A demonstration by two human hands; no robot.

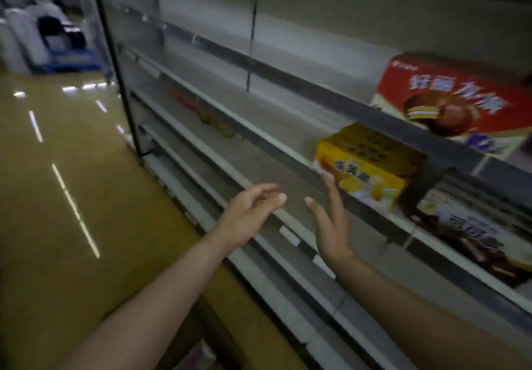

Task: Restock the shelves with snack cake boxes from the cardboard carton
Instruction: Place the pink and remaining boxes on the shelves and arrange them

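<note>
Reaching, empty left hand [250, 214]; right hand [331, 225]

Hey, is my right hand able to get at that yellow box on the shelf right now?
Probably yes. The right hand is open and empty, its fingertips right at the yellow box's front left corner, with nothing between them.

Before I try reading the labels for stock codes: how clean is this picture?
Head view: motion-blurred throughout, so print on the red box and yellow box is smeared; wide-angle bending tilts the shelves; ceiling lights glare in streaks on the floor.
</note>
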